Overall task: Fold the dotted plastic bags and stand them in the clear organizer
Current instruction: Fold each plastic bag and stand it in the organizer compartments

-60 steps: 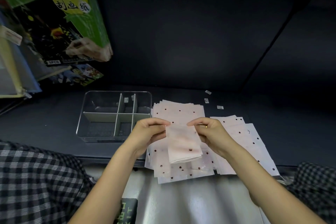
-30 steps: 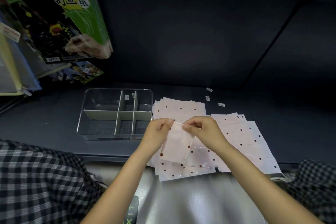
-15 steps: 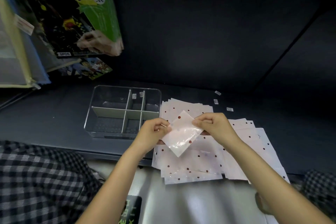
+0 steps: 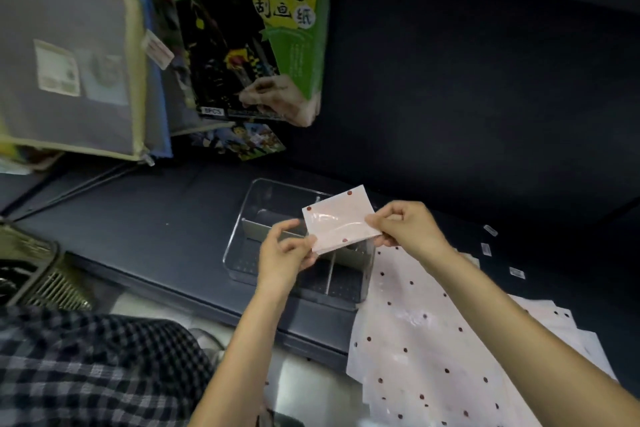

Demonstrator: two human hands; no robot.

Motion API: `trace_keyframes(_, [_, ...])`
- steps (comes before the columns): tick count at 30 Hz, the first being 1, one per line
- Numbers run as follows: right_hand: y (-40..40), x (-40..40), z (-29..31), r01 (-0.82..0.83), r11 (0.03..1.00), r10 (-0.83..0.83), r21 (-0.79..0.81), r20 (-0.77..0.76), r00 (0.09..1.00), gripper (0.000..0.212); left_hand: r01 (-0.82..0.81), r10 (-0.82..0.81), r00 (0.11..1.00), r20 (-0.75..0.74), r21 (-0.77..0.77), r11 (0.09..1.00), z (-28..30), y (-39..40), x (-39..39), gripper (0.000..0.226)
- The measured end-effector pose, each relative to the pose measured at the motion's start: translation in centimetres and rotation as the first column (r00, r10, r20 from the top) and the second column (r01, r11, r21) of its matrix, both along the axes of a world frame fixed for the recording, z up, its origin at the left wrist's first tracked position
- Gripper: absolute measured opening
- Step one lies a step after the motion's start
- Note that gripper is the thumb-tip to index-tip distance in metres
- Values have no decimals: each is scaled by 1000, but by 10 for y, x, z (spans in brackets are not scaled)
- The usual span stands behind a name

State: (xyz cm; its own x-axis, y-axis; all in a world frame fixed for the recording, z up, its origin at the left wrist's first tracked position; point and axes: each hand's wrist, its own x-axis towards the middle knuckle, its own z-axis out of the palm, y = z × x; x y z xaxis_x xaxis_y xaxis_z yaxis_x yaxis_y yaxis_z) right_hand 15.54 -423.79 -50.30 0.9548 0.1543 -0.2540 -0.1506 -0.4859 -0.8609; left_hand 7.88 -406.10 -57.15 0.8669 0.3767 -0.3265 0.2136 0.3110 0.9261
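Both hands, left (image 4: 285, 253) and right (image 4: 408, 227), are pinching a folded bag (image 4: 337, 220) above the organizer (image 4: 242, 236), beside flat bags (image 4: 426, 357).

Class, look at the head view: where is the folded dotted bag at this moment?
The folded dotted bag is held just above the clear organizer, pinched between the left hand and the right hand, left of the flat bags.
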Motion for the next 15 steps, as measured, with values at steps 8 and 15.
trace_keyframes(8, [109, 49, -36, -37, 958, 104, -283, 225, 969, 18, 85, 69, 987, -145, 838, 539, -75, 32, -25, 27])
trace_keyframes(15, [178, 57, -70, -128, 835, 247, -535, 157, 956, 18, 98, -70, 995, -72, 862, 497, -95, 26, -33, 26])
